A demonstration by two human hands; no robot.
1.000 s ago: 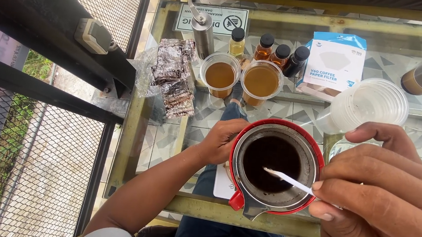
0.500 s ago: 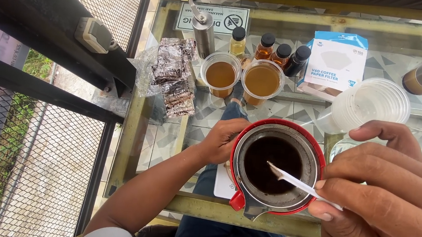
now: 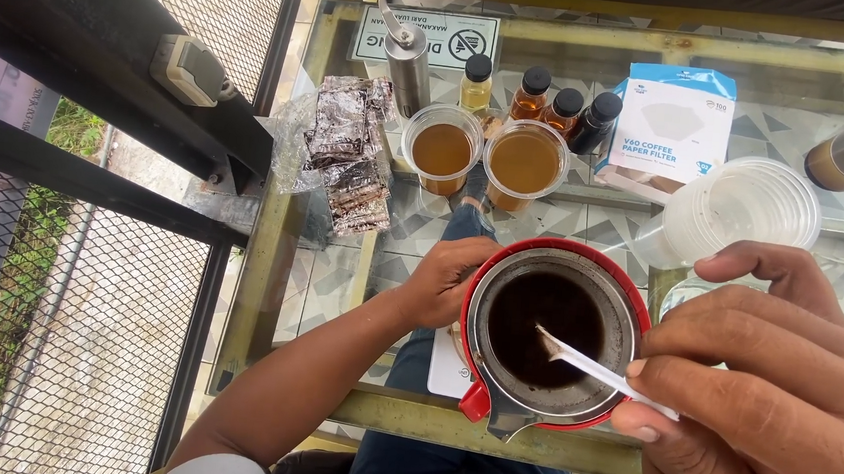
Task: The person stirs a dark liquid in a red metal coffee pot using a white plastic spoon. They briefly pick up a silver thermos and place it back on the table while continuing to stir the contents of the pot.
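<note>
Gripping red dripper (image 3: 554, 343) of dark coffee, left hand (image 3: 449, 281); right hand (image 3: 782, 386) pinching white stirrer (image 3: 597, 369)

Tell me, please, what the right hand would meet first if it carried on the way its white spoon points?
The right hand aims its white spoon left, into the red dripper. It would probably meet the dark coffee first, then the dripper's far wall; depth is unclear.

Outdoor coffee spot on a balcony or terrace: a glass-topped table (image 3: 584, 215) carries a red pour-over dripper (image 3: 555, 333), a pack of paper filters (image 3: 674, 121), a steel hand grinder (image 3: 408, 60) and small syrup bottles (image 3: 553, 102); wire-mesh railing (image 3: 43, 338) at left of the frame.
</note>
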